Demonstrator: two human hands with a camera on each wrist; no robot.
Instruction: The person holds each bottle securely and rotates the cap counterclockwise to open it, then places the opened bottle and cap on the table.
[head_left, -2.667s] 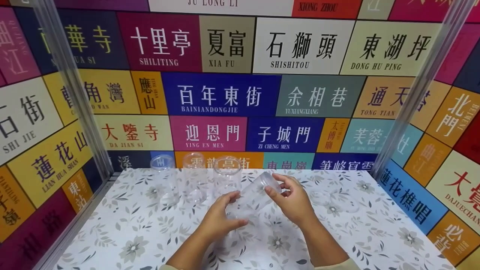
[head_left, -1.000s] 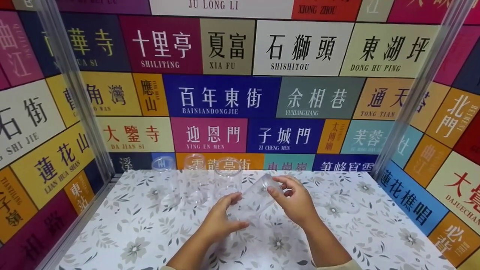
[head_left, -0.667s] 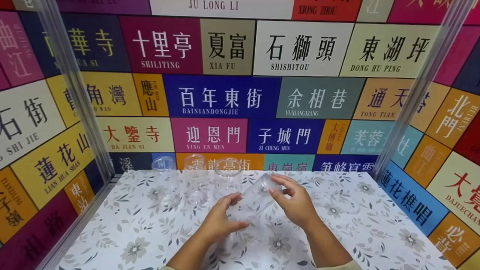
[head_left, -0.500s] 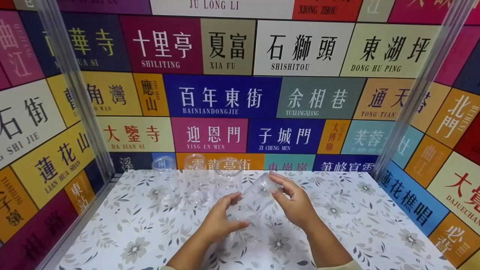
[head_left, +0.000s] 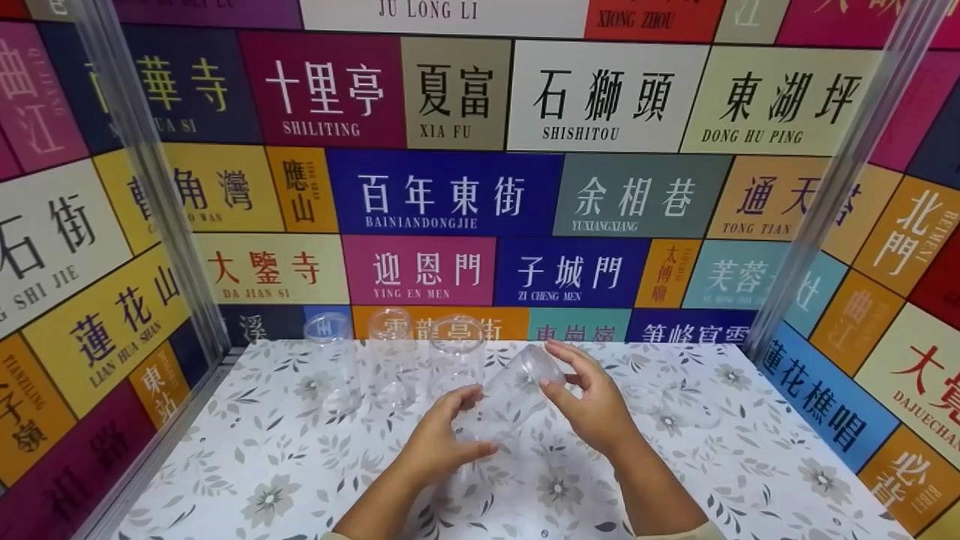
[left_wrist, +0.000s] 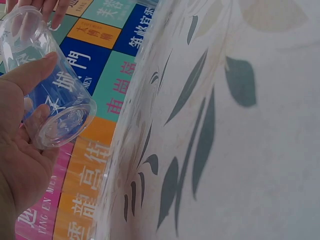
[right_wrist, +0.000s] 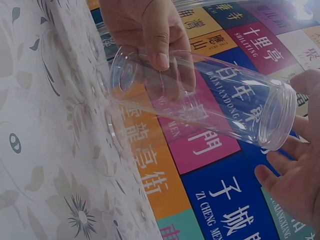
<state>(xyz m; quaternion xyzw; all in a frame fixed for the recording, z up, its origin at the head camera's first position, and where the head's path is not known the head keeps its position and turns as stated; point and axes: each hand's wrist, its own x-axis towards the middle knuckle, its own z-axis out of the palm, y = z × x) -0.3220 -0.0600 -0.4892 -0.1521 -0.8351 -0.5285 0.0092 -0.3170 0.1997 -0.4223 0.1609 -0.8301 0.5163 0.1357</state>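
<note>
A clear plastic jar [head_left: 510, 397] is held tilted above the table, its upper end towards the right. My left hand [head_left: 442, 439] grips its lower body; in the left wrist view the thumb lies along the jar wall [left_wrist: 75, 92]. My right hand [head_left: 592, 401] is at the upper end, thumb and forefinger on either side of the clear ringed lid [right_wrist: 280, 115]. In the right wrist view its other fingers [right_wrist: 280, 162] are bent loosely beside the rim. The jar shows nothing inside.
Three clear jars stand upright at the back left: a left one [head_left: 330, 367], a middle one [head_left: 390, 360] and a wider one [head_left: 456, 352]. Flat clear round pieces, like lids [head_left: 701, 416], lie on the right of the flower-patterned table [head_left: 360, 480]. Printed walls [head_left: 450, 191] enclose the table.
My right thumb and fingers have shifted round the jar's upper end, with the forefinger now raised and spread a little wider. The left hand and the jar stay nearly still.
</note>
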